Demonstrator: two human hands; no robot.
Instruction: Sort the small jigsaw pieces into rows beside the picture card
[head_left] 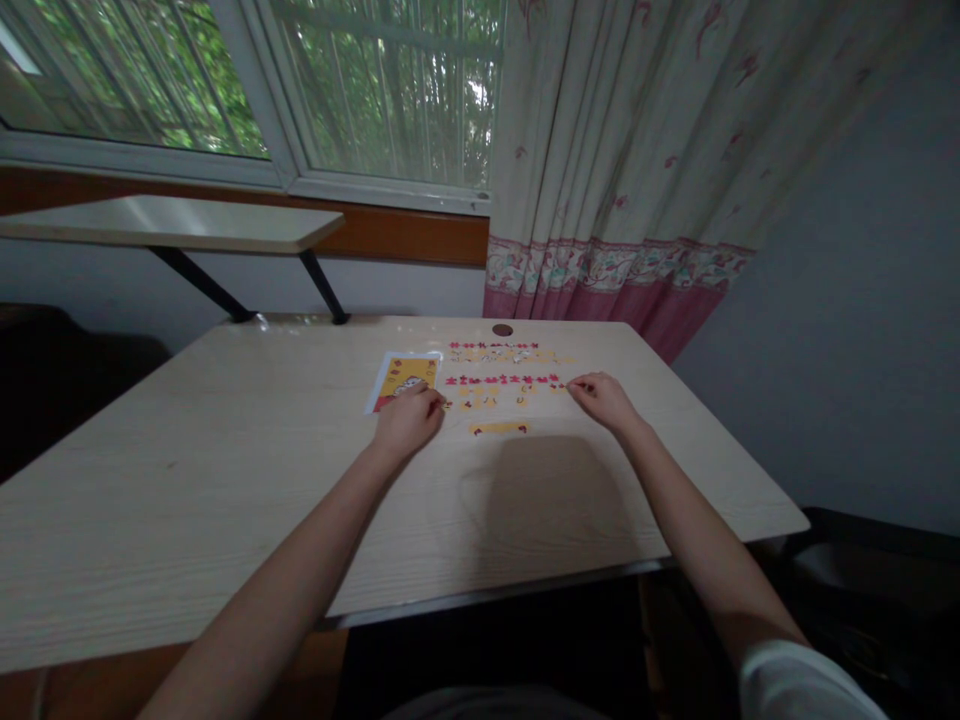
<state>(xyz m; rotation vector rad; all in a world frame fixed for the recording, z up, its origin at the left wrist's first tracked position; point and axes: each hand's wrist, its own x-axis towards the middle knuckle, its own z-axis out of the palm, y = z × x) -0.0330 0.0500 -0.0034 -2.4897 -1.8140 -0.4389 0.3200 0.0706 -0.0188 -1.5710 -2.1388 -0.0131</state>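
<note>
Small jigsaw puzzle pieces lie in rows on the table: red pieces (502, 379), pale patterned pieces (510, 355) and yellow pieces (480, 392). A joined yellow strip of pieces (499, 428) lies nearer to me. My left hand (409, 420) is closed, fingertips together at the left end of the lower yellow row, partly over the printed picture card (397, 378). At the right end of the rows, my right hand (604, 397) pinches thumb and fingers together beside some pieces. Whatever either hand holds is too small to make out.
The pale wooden table (225, 480) has a round cable hole (502, 330) at its back edge. A raised shelf (187, 222) on black brackets stands at the back left. Curtains (607, 180) hang behind the table, with a wall (847, 300) on the right.
</note>
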